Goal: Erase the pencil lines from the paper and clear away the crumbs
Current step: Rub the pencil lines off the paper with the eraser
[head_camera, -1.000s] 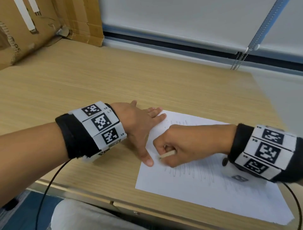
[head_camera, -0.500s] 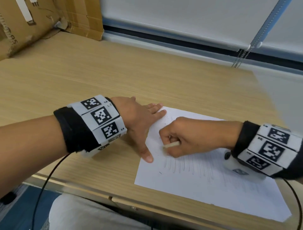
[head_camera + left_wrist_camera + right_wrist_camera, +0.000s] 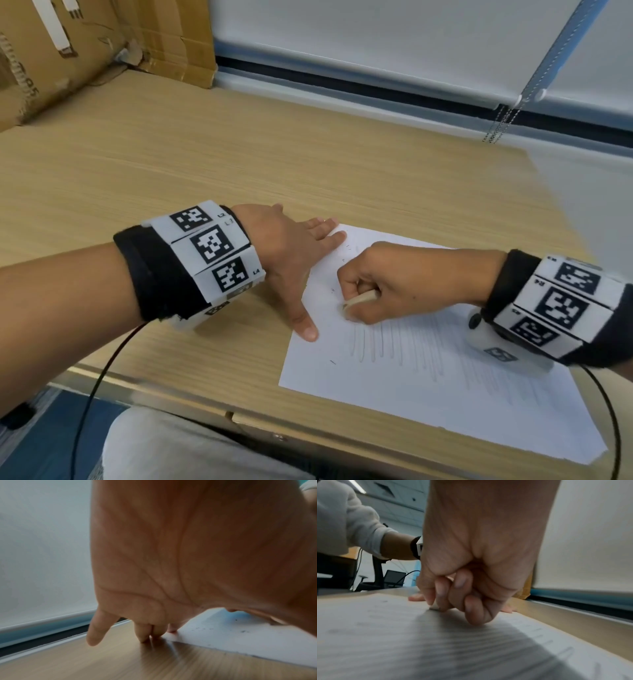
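Pinning the paper's (image 3: 428, 394) far-left corner flat with my spread left hand (image 3: 291, 253) stops it sliding while my right hand (image 3: 387, 281), clamped on the eraser (image 3: 358, 301), rubs the lines (image 3: 394, 346); crumbs (image 3: 243, 631) lie nearby.

Your right hand (image 3: 481, 555) is curled in a fist, and its fingers (image 3: 441, 589) pinch a small eraser (image 3: 434, 607) down on the paper (image 3: 385, 635). Blurry pencil lines (image 3: 471, 646) cross the paper. Your left hand (image 3: 416, 597) lies flat behind.
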A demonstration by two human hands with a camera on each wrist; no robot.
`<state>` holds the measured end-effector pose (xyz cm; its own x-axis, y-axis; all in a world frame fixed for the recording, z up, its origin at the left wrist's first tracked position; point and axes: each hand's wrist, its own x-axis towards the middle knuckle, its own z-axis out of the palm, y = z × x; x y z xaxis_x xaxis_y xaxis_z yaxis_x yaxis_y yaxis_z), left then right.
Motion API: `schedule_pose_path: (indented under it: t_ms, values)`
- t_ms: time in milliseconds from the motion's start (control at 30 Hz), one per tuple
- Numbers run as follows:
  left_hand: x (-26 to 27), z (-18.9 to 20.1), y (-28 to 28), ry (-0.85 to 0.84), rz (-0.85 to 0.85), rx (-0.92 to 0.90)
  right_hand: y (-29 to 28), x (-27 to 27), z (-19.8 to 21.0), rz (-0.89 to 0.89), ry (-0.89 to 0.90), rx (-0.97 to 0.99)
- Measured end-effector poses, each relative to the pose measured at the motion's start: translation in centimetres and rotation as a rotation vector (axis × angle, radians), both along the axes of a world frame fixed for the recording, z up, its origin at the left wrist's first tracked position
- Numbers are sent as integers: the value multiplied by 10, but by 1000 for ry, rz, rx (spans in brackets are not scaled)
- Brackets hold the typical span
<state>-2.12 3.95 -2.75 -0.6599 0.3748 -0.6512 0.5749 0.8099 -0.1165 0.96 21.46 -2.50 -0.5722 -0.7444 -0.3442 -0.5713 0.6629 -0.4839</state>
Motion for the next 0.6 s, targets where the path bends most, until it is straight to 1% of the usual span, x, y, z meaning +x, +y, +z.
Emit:
schedule_pose_path:
  t_ms: [167, 233, 333, 433, 500, 600]
  values:
    - [1, -1, -1, 5, 2, 11, -3, 3, -2, 63, -77, 48]
    - [0, -2, -1, 8, 5, 24, -4, -17, 1, 25, -6, 43]
    - [0, -1, -1, -2, 1, 28, -2, -56, 1, -47, 131, -27]
    - [-1, -1, -1, 6, -11, 19, 1, -71, -6, -76, 207, -40]
    - [-2, -3, -2, 3, -9, 34, 4, -66, -9, -68, 208, -66]
    - [-4, -6, -5, 2, -5, 54, 5, -54, -8, 28, 149, -28]
